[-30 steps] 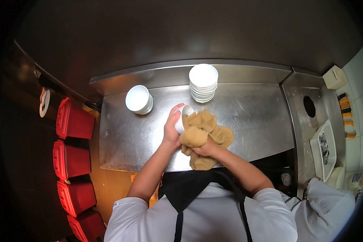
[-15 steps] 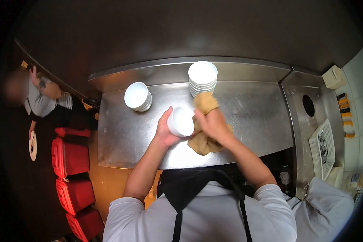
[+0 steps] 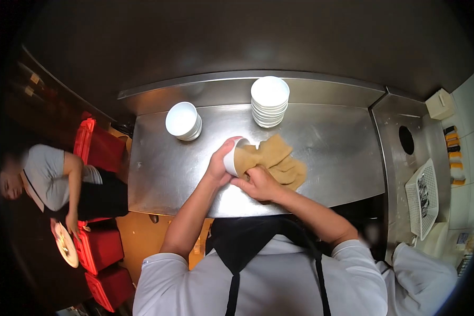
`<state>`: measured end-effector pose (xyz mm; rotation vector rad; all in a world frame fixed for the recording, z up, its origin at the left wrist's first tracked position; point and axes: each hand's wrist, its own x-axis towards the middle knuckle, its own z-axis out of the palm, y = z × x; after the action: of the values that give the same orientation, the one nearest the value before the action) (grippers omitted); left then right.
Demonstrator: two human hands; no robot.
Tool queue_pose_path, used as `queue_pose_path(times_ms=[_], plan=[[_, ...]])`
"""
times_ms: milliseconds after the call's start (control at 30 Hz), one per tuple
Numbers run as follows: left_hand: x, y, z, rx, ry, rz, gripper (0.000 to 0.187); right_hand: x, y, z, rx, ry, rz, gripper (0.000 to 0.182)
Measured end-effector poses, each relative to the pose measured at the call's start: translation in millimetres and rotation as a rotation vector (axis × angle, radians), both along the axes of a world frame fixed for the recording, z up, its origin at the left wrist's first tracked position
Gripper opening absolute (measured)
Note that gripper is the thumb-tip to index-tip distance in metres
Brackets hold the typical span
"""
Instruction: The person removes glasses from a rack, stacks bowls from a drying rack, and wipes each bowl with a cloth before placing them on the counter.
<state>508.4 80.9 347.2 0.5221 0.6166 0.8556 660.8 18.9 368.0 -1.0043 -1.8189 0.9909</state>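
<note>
My left hand (image 3: pixel 218 162) is wrapped round a white bowl (image 3: pixel 230 161), which is tilted with its mouth toward the right. A tan cloth (image 3: pixel 274 157) is bunched into the bowl's mouth and spreads out to the right over the steel counter (image 3: pixel 337 158). My right hand (image 3: pixel 259 184) grips the cloth close to the bowl's rim; part of its fingers is hidden in the folds. Behind the cloth stands a tall stack of white bowls (image 3: pixel 269 100). A shorter stack of white bowls (image 3: pixel 183 121) is at the left of the counter.
On the left a person (image 3: pixel 50 176) holds a plate with food remains (image 3: pixel 67 246) beside several red bins (image 3: pixel 97 245). At the right are a steel surface with a round hole (image 3: pixel 406 139) and a white basket of cutlery (image 3: pixel 422 197). Another person's sleeve (image 3: pixel 424 274) shows at lower right.
My right hand has brought the cloth down and left into the bowl, which has turned its mouth toward the cloth. The person on the left has moved nearer the bins with the plate.
</note>
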Motion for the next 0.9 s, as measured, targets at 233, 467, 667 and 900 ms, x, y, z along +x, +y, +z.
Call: queue_pose_path(times_ms=[233, 467, 667, 900], plan=[[9.1, 7.3, 9.6, -0.177, 0.046, -0.167, 0.051, 7.1, -2.4, -29.9, 0.321, -0.542, -0.126, 0.040], [15.3, -4.7, 7.5, -0.105, 0.115, 0.035, 0.047, 23.9, -5.7, 6.7, -0.348, 0.207, -0.119, 0.031], [27.1, -15.2, 2.0, 0.093, -0.183, -0.028, 0.039, 54.0, 28.8, 23.0, -0.484, 0.421, -0.803, 0.027], [30.3, -14.2, -8.3, 0.151, -0.072, 0.129, 0.032, 55.3, 1.1, -41.7, -0.038, 0.283, -0.699, 0.027]])
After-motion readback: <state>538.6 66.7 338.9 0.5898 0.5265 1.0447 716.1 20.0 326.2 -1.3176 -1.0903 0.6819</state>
